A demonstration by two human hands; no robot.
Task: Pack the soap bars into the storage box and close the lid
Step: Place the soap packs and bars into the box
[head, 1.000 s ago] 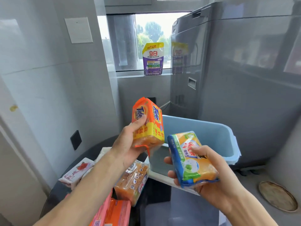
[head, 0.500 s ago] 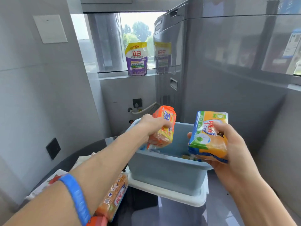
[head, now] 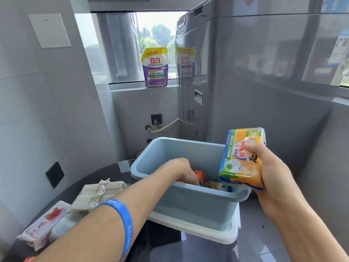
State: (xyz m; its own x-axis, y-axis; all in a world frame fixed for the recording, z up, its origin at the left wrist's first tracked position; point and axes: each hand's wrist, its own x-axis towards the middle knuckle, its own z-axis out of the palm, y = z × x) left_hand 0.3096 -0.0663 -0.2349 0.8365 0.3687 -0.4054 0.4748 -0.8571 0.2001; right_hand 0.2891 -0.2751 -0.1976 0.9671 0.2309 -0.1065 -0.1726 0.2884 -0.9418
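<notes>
A light-blue storage box (head: 188,203) sits on its white lid (head: 213,234) on a dark table. My left hand (head: 182,170) reaches down inside the box, fingers curled on the orange Tide soap bar (head: 201,176) near the bottom. Beside it in the box lies another yellow-green soap pack (head: 219,186). My right hand (head: 272,171) grips a yellow, blue and green wrapped soap bar (head: 242,157) upright above the box's right rim.
A tied bundle of pale soap bars (head: 98,193) and a white pack with a red flower (head: 43,224) lie on the dark table (head: 120,167) at left. A grey washing machine (head: 264,82) stands behind the box. A purple detergent pouch (head: 155,68) is on the windowsill.
My left hand has gone from above the rim down into the box with the Tide bar. My right hand still holds its soap bar near the right rim.
</notes>
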